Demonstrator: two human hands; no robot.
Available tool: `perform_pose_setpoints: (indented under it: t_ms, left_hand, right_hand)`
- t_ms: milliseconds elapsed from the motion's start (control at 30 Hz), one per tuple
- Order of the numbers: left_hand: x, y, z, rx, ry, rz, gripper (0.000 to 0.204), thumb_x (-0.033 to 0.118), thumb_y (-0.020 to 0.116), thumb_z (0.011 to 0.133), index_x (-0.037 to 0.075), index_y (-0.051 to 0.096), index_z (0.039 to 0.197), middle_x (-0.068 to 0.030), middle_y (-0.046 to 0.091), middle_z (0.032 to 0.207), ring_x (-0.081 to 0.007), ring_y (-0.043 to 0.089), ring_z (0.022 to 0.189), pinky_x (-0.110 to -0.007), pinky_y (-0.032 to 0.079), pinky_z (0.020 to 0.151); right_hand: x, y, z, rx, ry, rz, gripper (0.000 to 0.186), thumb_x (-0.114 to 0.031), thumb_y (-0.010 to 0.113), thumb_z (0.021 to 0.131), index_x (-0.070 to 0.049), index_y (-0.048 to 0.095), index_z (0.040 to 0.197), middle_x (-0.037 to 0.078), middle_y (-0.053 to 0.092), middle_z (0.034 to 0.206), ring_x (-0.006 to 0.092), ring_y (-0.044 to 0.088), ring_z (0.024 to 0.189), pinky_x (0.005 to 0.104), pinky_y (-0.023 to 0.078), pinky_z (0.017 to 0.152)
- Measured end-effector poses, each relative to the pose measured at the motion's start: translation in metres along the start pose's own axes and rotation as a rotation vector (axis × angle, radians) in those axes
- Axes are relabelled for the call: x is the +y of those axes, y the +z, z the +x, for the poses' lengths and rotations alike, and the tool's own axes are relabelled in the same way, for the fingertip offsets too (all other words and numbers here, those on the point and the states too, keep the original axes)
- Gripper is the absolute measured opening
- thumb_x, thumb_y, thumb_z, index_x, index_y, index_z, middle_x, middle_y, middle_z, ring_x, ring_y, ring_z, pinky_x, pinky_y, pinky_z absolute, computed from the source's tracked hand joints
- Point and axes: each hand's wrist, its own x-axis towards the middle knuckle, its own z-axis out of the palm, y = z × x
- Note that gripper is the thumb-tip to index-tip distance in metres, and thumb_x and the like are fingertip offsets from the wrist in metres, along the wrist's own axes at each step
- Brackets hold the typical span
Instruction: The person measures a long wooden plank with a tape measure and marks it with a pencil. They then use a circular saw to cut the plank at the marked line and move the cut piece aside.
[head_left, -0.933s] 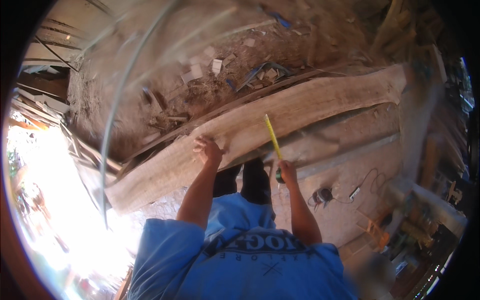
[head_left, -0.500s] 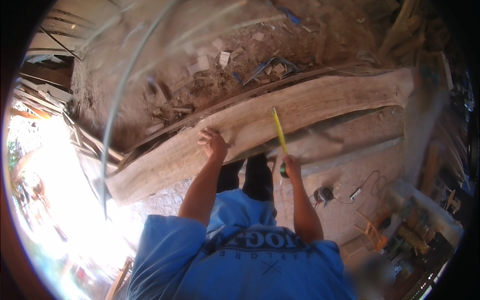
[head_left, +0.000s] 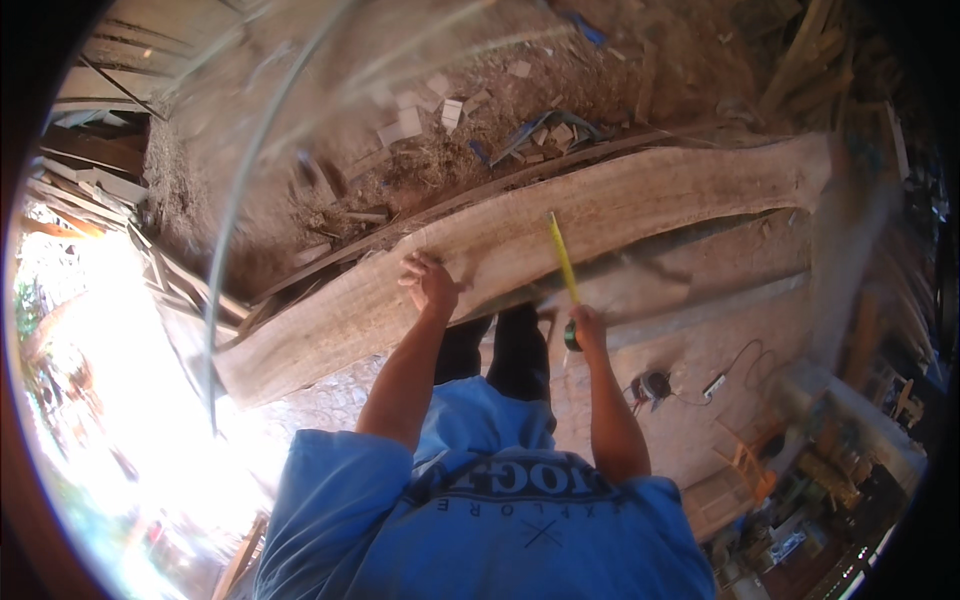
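Note:
A long, pale wooden slab [head_left: 650, 190] with wavy edges stretches across in front of me, from lower left to upper right. My left hand [head_left: 432, 283] rests on it near the middle, fingers spread and holding nothing. In my right hand [head_left: 588, 328] is a tape measure [head_left: 571, 336] with a dark green case, gripped just off the slab's near edge. Its yellow blade [head_left: 563, 254] runs out from the case, and the far end lies over the slab's surface, to the right of my left hand.
Wood scraps [head_left: 452, 113] and shavings litter the ground beyond the slab. A corded power tool [head_left: 650, 387] sits on the floor to my right, near a white power strip [head_left: 714, 386]. An orange-brown wooden stool or chair [head_left: 748, 470] stands at lower right. Planks [head_left: 85, 195] are piled at far left.
The right hand and tape measure have shifted very slightly to the right in the picture. My left hand stays spread on the slab, and the blade remains extended.

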Motion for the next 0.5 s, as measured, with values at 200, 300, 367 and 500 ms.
perform_pose_setpoints:
  t_ms: [200,300,367,500]
  left_hand:
    - [-0.001,-0.002,-0.001,-0.014,0.091,0.046,0.143,0.041,0.095,0.053,-0.003,0.002,0.153,-0.0335,0.0,0.158,-0.06,0.012,0.141,-0.059,0.033,0.11]
    - [-0.003,0.005,0.005,-0.015,0.041,0.018,0.146,0.043,0.095,0.053,-0.01,0.0,0.15,-0.0388,0.0,0.155,-0.0601,0.01,0.141,-0.058,0.025,0.114]
    - [-0.005,0.009,0.009,-0.006,0.066,0.041,0.147,0.044,0.095,0.053,-0.013,-0.001,0.149,-0.0412,0.0,0.153,-0.0605,0.008,0.141,-0.057,0.021,0.116]
    - [-0.005,0.013,0.012,0.043,0.107,0.323,0.146,0.062,0.088,0.052,-0.004,0.006,0.153,-0.0337,0.01,0.157,-0.0614,0.027,0.135,-0.052,0.04,0.108]
  right_hand:
    - [-0.01,-0.003,-0.003,-0.033,0.049,-0.055,0.029,-0.026,0.05,0.096,-0.002,0.064,0.087,0.016,0.063,0.083,0.0324,0.058,0.078,0.041,0.046,0.071]
    - [-0.013,-0.005,-0.004,-0.06,0.092,-0.088,0.025,-0.019,0.047,0.097,-0.003,0.062,0.088,0.02,0.064,0.088,0.0398,0.061,0.084,0.044,0.047,0.074]
    - [-0.011,-0.004,-0.004,-0.052,0.058,-0.042,0.029,-0.025,0.05,0.098,-0.002,0.064,0.088,0.013,0.06,0.08,0.0293,0.055,0.076,0.0384,0.044,0.067]
    - [0.0,0.001,0.0,-0.008,-0.019,0.069,0.039,-0.037,0.058,0.096,0.0,0.067,0.087,0.002,0.051,0.065,0.0114,0.047,0.06,0.0301,0.038,0.056]
